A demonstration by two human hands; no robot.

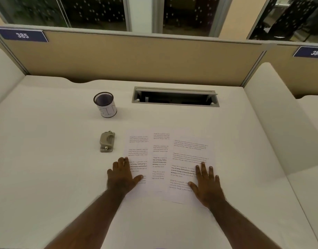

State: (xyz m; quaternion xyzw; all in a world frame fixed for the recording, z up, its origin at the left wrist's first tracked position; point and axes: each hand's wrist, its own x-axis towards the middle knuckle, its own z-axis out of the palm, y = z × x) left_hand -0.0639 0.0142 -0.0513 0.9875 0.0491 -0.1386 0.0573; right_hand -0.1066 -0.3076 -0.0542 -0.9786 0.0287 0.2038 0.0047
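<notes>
Three printed paper sheets lie overlapping on the white desk [47, 177]: a left sheet [138, 150], a middle sheet [160, 159] and a right sheet [188, 155], which is slightly rotated. My left hand [121, 177] rests flat on the lower left part of the left sheet, fingers straight. My right hand [206, 186] lies flat on the lower right part of the right sheet, fingers spread. A grey hole punch [107, 141] sits just left of the sheets.
A black mesh pen cup [105, 104] with a white paper label stands behind the punch. An open cable slot [175, 96] is set into the desk at the back. Beige partition walls enclose the desk behind and on both sides.
</notes>
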